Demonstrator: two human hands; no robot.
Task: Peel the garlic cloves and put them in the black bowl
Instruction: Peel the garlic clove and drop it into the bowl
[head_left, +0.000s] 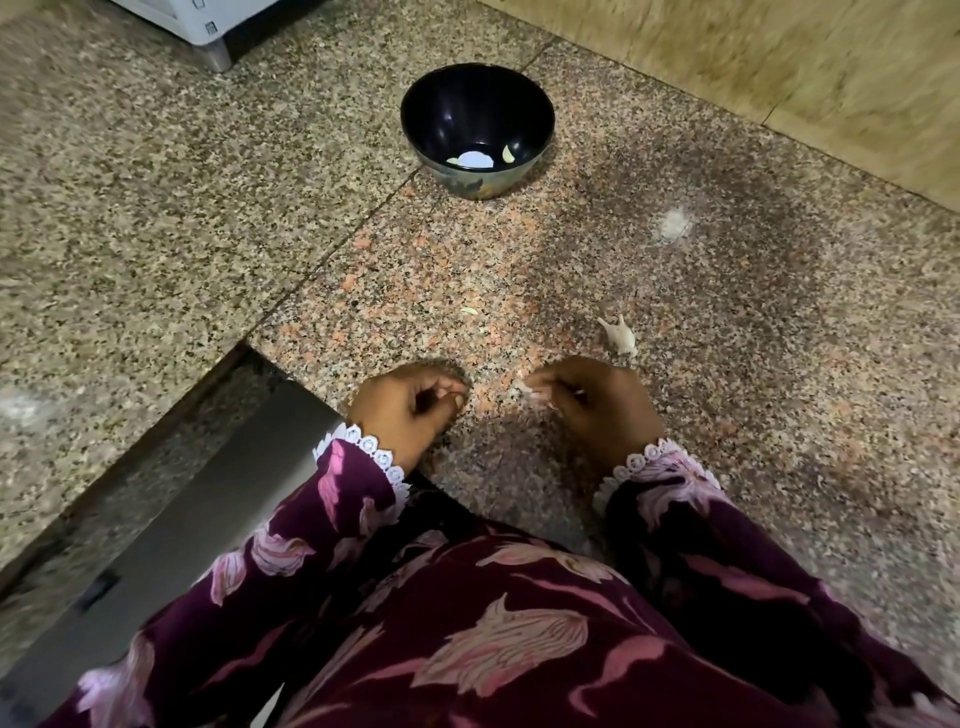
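Note:
The black bowl (467, 104) stands at the far middle of the granite counter (156, 218). Two pale peeled cloves (508, 154) lie in its bottom. My right hand (597, 410) is near the counter's front edge and pinches a small whitish garlic piece (535, 396) at its fingertips. My left hand (408, 405) is a short way to its left, fingers curled, with nothing visible in them. An unpeeled garlic piece with a pointed tip (621, 338) lies on the counter just beyond my right hand.
A scrap of peel (469, 310) lies mid-counter. A steel sink edge (218, 483) cuts in at the lower left. A white appliance (197, 21) stands at the far left, and a tiled wall (779, 62) closes the far right.

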